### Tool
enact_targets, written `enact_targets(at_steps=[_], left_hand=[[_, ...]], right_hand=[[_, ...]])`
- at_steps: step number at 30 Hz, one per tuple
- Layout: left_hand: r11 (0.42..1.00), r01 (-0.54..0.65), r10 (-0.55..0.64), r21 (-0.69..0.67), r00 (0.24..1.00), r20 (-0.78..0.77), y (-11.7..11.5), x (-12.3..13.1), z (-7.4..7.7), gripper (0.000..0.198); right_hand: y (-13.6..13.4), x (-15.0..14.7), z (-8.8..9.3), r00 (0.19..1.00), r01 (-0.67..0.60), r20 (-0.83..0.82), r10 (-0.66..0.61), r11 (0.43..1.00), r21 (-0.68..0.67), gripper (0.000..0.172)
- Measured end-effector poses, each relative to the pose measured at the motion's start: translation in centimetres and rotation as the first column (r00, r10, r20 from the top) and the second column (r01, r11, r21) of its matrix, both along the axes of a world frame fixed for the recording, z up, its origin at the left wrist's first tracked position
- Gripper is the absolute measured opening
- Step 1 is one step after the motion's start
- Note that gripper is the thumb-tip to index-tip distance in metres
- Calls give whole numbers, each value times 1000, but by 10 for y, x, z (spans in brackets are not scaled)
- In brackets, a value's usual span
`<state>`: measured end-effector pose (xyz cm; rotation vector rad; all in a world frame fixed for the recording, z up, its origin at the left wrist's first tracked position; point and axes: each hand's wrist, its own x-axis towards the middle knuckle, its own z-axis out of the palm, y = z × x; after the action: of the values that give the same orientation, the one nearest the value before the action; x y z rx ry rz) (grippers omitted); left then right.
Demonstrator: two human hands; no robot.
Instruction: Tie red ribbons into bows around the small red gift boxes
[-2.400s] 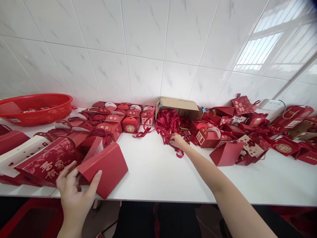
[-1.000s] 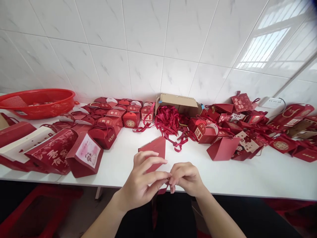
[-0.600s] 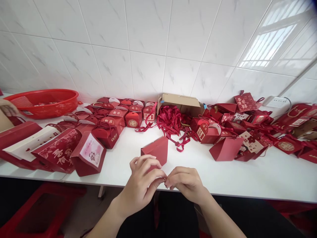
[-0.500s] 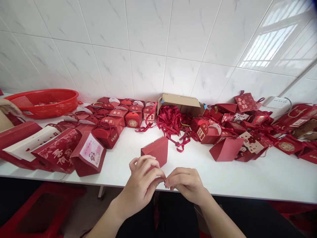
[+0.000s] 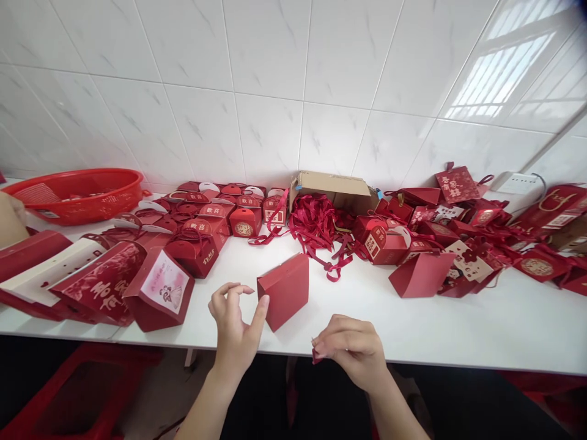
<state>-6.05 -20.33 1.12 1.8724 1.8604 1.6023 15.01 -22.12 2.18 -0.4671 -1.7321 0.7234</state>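
Note:
A plain red gift box (image 5: pixel 287 292) stands upright near the table's front edge. Beside its left side is my left hand (image 5: pixel 238 333), open, thumb and fingers spread, the thumb tip at or close to the box's edge. My right hand (image 5: pixel 351 351) is right of the box at the table edge, its fingers pinched on the end of a dark red ribbon (image 5: pixel 316 355) with a thin pale tip. Most of what it holds is hidden by the fingers. Behind the box a heap of red ribbons (image 5: pixel 314 220) spills from a cardboard box (image 5: pixel 334 183).
Several red gift boxes (image 5: pixel 202 241) crowd the back left, and bag-like boxes (image 5: pixel 160 290) line the front left. A red plastic basket (image 5: pixel 77 195) stands far left, near another person's hand (image 5: pixel 11 217). More boxes (image 5: pixel 422 275) and a power strip (image 5: pixel 516 182) are at right.
My hands have parted: the left has moved left and opened beside the red box, while the right has shifted slightly right with the ribbon end. The other person's hand at far left has moved.

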Motion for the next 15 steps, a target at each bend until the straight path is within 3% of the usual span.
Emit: enact_targets(at_steps=[5,10,13,15], left_hand=[[990,136,-140,38,972,188,23,6,-2,25],[944,325,-303,47,807,507,37,12,-3,24],[928,372,-329,19,794,512,37,11,-5,37],[902,431,-392,-6,826,406,35,11,-5,30]], right_hand=[[0,-1,-4,999,4,-50,-5,1000,-14,18],[8,-1,-12,996,42,-79,-47,997,-61,13],[19,0,-20,974,208,-72,-215,973,-98,8],[27,-1,-24,956,279,-54,-287,951,-132,9]])
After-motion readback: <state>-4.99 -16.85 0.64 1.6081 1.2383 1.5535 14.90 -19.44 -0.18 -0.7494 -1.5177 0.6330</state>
